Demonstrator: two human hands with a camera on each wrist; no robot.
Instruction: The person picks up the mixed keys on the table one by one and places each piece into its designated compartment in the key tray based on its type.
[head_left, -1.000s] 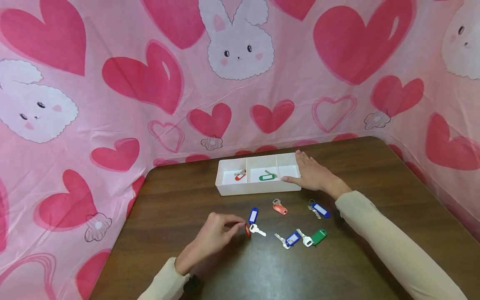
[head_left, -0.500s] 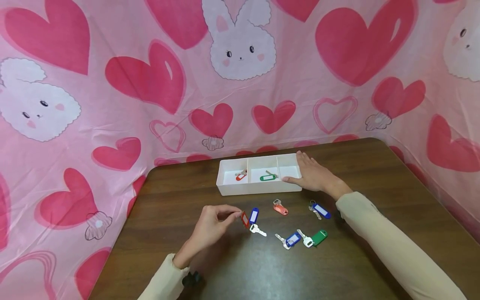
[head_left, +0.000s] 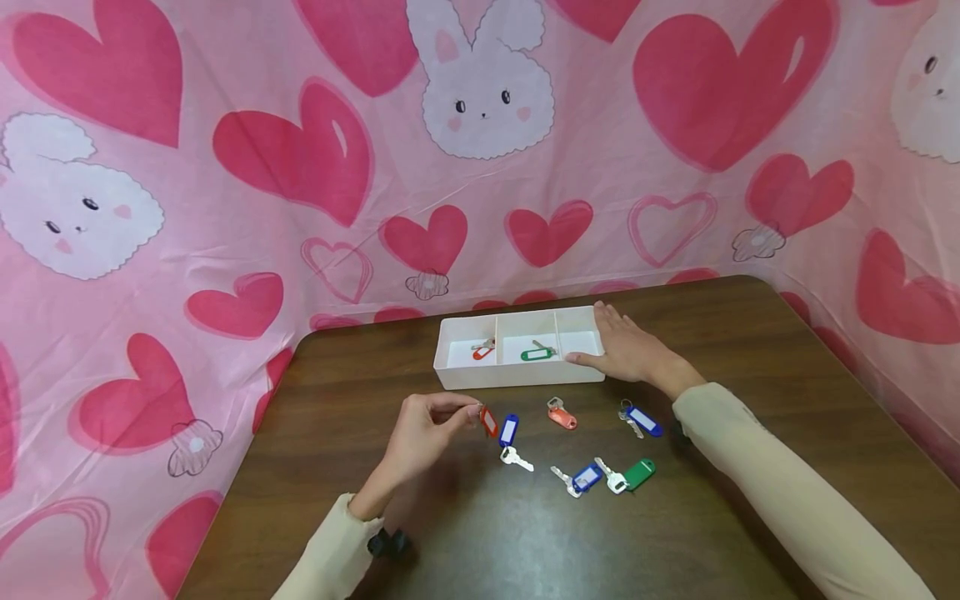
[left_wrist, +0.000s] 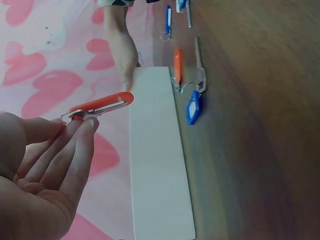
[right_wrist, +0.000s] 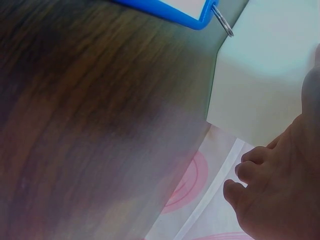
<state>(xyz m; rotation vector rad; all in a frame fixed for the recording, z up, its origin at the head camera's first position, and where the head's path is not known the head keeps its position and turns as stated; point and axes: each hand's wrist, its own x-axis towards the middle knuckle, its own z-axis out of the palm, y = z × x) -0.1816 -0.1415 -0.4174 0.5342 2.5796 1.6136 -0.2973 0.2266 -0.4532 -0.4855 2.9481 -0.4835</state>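
Raised above the table, my left hand (head_left: 422, 435) pinches a red key tag (head_left: 489, 422) by its ring end between thumb and fingers. In the left wrist view, a key (left_wrist: 107, 107) hangs alongside that tag. My right hand (head_left: 633, 346) rests on the right end of a white three-compartment box (head_left: 517, 377), fingers straight. A red-tagged key (head_left: 483, 353) lies in the box's left compartment, and a green-tagged key (head_left: 536, 354) in the middle one. Just right of the left hand lies a blue-tagged key (head_left: 509, 431).
On the brown table (head_left: 337, 467) in front of the box lie an orange-red-tagged key (head_left: 562, 417), a blue-tagged key (head_left: 643, 421) at right, another blue-tagged key (head_left: 587, 477) and a green-tagged key (head_left: 639, 475). Behind the table hangs a pink heart-patterned cloth (head_left: 337, 50).
My left hand has lifted the red key tag off the table and moved it slightly up and left, toward the box. The right hand has stayed on the box's right end.
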